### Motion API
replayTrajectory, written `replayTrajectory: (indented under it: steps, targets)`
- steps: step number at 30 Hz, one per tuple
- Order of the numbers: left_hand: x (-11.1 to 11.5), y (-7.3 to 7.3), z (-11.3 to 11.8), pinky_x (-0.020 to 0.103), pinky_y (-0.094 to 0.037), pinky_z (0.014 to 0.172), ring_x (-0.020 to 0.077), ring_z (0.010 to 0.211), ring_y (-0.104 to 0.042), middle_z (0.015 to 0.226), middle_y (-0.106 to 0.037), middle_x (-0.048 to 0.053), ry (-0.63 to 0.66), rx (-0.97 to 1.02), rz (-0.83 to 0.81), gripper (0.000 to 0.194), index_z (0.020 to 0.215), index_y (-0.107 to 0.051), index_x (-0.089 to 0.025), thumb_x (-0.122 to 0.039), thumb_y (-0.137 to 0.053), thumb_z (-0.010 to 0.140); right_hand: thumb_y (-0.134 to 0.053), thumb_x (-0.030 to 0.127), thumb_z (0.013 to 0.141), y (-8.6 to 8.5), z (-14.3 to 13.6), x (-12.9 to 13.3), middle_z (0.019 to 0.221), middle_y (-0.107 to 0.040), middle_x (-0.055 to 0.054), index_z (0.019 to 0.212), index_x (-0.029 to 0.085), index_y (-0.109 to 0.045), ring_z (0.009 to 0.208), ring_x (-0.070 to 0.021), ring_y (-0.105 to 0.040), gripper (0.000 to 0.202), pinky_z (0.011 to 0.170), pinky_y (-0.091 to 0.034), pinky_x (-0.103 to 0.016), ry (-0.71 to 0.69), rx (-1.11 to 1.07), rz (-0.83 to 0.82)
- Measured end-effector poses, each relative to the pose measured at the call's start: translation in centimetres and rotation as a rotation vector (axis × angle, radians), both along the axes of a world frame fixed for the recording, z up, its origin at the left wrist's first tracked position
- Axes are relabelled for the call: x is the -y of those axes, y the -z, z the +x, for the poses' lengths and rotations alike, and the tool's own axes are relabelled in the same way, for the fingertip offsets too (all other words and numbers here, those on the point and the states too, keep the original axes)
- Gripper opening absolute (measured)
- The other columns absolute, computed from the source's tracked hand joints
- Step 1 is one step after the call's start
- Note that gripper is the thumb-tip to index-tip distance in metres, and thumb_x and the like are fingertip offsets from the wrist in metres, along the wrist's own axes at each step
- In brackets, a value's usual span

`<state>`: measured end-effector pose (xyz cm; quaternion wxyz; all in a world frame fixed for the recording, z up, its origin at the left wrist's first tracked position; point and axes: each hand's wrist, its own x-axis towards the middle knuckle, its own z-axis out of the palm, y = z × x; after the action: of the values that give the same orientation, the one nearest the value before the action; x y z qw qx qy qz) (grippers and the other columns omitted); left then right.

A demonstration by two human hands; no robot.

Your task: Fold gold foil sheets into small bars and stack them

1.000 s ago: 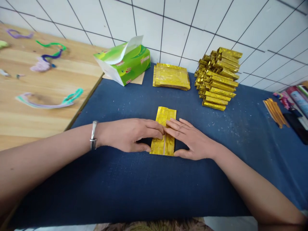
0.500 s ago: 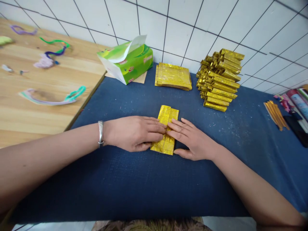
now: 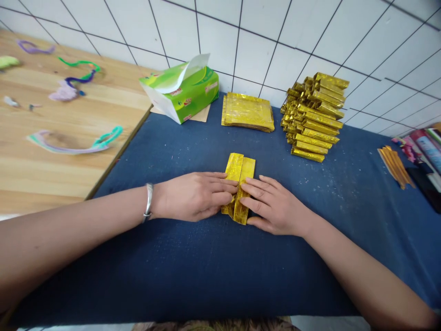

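A sheet of gold foil paper (image 3: 245, 172) lies on the blue cloth in front of me, its long sides folded in to a seam down the middle. My left hand (image 3: 196, 195), with a silver bracelet at the wrist, pinches its left side, fingers on top. The left thumb is mostly hidden, and the near left corner is raised and creased there. On the right half rest the fingertips of my right hand (image 3: 272, 204), stretched out and slightly apart, its thumb by the near right edge.
Behind are a flat stack of gold paper (image 3: 248, 110), a tall pile of folded gold strips (image 3: 315, 117) and a green tissue pack (image 3: 196, 94). Orange strips (image 3: 396, 166) lie right, beside a black object (image 3: 425, 186). Coloured bands (image 3: 74, 143) lie on the wooden surface (image 3: 51, 177), left.
The near left part of the gold foil paper has lifted and buckled inward; it lay flat before. My left hand has tilted slightly, and my right hand has shifted a little toward me.
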<state>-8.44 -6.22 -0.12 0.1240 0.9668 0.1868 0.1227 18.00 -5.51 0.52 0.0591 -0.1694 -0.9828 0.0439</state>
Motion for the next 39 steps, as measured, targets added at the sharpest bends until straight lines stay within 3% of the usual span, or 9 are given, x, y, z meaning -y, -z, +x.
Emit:
replayTrajectory:
  steps: [7,15,21,27,34,39]
  targets:
    - [0.2,0.0,0.2,0.039,-0.031,0.112,0.0188,0.122,-0.049,0.126,-0.057,0.008,-0.042,0.035,-0.036,0.026,0.112,-0.056,-0.017,-0.017,-0.045,0.088,-0.047,0.053,0.085,-0.2,-0.4,1.2,0.136,-0.047,-0.015,0.122,0.018,-0.053,0.132,-0.0286,-0.034,0.051,0.107,-0.029,-0.051,0.034,0.010,0.018]
    - [0.3,-0.3,0.2,0.041,-0.028,0.112,0.0208,0.123,-0.046,0.127,-0.054,0.010,-0.007,0.015,-0.030,0.022,0.103,-0.059,-0.016,-0.016,-0.046,0.085,-0.045,0.029,0.088,0.2,-0.5,1.8,0.126,-0.057,-0.008,0.111,0.020,-0.060,0.125,-0.0247,-0.045,0.029,0.106,-0.033,-0.045,-0.017,-0.025,0.131]
    - [0.7,-1.2,0.7,0.040,-0.039,0.103,0.0202,0.100,-0.055,0.099,-0.059,0.010,-0.071,0.003,-0.029,0.014,0.080,-0.062,-0.015,-0.019,-0.049,0.084,-0.048,0.022,0.087,0.4,-0.7,1.9,0.116,-0.062,-0.009,0.106,0.016,-0.061,0.115,-0.0237,-0.051,0.024,0.097,-0.043,-0.042,0.004,-0.120,0.122]
    - [1.1,-1.2,0.6,0.041,-0.037,0.105,0.0182,0.098,-0.056,0.096,-0.062,0.007,-0.117,0.029,-0.066,0.016,0.088,-0.062,-0.016,-0.020,-0.048,0.086,-0.048,0.021,0.088,0.1,-1.1,2.2,0.094,-0.064,-0.008,0.097,0.014,-0.062,0.096,-0.0209,-0.055,0.018,0.085,-0.047,-0.037,0.072,-0.158,0.019]
    - [2.7,-0.3,-0.2,0.041,-0.027,0.112,0.0168,0.115,-0.053,0.109,-0.063,0.004,-0.196,0.043,-0.071,0.017,0.102,-0.059,-0.019,-0.021,-0.048,0.089,-0.050,0.020,0.087,0.4,-1.1,2.3,0.092,-0.062,-0.008,0.095,0.014,-0.062,0.095,-0.0193,-0.053,0.016,0.088,-0.045,-0.036,0.123,-0.189,-0.058]
    - [3.0,0.2,-0.2,0.039,-0.026,0.113,0.0142,0.115,-0.054,0.108,-0.065,0.002,-0.257,0.103,-0.089,0.018,0.105,-0.058,-0.019,-0.019,-0.047,0.090,-0.051,0.020,0.087,0.3,-1.2,2.4,0.092,-0.063,-0.007,0.094,0.016,-0.063,0.095,-0.0193,-0.054,0.015,0.088,-0.044,-0.037,0.174,-0.217,-0.097]
